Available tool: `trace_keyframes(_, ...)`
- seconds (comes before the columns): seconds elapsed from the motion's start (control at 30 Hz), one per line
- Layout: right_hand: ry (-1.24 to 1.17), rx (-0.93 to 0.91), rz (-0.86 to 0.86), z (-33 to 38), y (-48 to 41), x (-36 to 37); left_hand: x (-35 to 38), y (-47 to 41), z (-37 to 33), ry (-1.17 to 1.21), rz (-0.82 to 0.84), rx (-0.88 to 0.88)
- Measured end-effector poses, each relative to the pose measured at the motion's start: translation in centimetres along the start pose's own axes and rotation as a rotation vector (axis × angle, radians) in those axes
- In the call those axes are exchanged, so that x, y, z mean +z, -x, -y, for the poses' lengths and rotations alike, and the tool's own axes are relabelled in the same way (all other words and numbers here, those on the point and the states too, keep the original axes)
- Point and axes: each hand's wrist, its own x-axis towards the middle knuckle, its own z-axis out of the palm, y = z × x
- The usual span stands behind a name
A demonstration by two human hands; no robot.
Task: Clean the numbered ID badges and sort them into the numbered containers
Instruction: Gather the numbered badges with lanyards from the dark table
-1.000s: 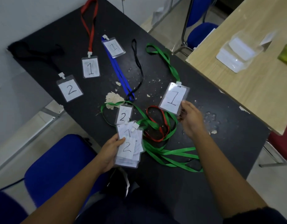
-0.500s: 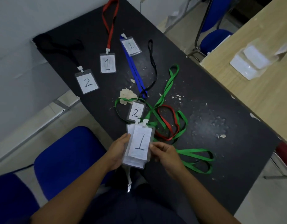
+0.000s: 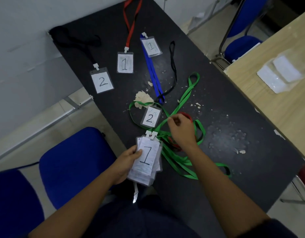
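My left hand (image 3: 127, 163) grips a stack of clear badges (image 3: 145, 160) at the near table edge; the top one reads 1. My right hand (image 3: 181, 128) pinches a green lanyard (image 3: 186, 95) that runs from the stack. A badge marked 2 (image 3: 151, 116) lies just beyond the stack. Further back lie another 2 badge (image 3: 102, 81) on a black lanyard, a 1 badge (image 3: 125, 62) on a red lanyard, and a 1 badge (image 3: 151, 46) on a blue lanyard (image 3: 152, 73).
The black table (image 3: 234, 134) carries pale crumbs, a torn scrap (image 3: 142, 98) and tangled green straps (image 3: 182, 167). A wooden table (image 3: 277, 103) at right holds clear plastic containers (image 3: 282, 73). Blue chairs (image 3: 69, 162) stand at left and behind.
My right hand let go of the 1 badge once it sat on top of the stack, then rose to pinch the green lanyard. My left hand kept the stack.
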Motion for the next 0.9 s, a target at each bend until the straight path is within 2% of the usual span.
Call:
trace_keyframes(0.13,0.065,-0.035,0.053,0.9,-5.4,2.1,-0.3,0.2,0.2,0.030,0.009,0.004)
trace_keyframes(0.37,0.445,-0.062,0.182,-1.1,-10.7,4.1,-0.4,0.2,0.6,0.037,-0.008,0.026)
trace_keyframes(0.47,0.523,-0.091,0.209,-1.8,-11.3,4.3,-0.3,0.1,0.7,0.051,-0.008,0.026)
trace_keyframes(0.67,0.262,-0.057,0.215,-2.1,-10.2,4.3,-0.5,0.3,0.9,0.075,-0.003,0.035)
trace_keyframes(0.77,0.216,-0.060,0.246,-2.2,-9.4,4.4,-0.5,0.3,1.0,0.097,0.007,0.029)
trace_keyframes(0.9,0.130,0.087,0.237,-2.6,-9.2,5.0,-0.6,0.3,1.1,0.096,-0.004,0.029)
